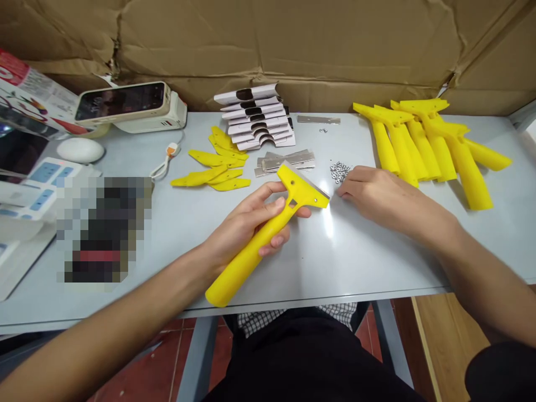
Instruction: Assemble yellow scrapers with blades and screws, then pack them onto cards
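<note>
A yellow scraper [251, 251] lies in my left hand [259, 220], whose fingers wrap round its neck. Its wide head points up and to the right, with a metal blade [312, 184] along the edge and two holes in the face. My right hand [372, 192] rests at the small pile of metal nuts [339, 172], thumb and fingers pinched together; whatever they hold is hidden. Behind the scraper's head are several loose metal blades [293, 160]. Left of these lie several yellow cover plates [209, 167] with holes.
Several yellow scraper handles [419, 145] lie at the back right. White card sleeves [259, 117] are stacked at the back, beside a single blade [319, 120]. On the left are a phone [121, 102], a white mouse [80, 150] and a power strip [46, 178]. Cardboard [293, 44] walls the rear.
</note>
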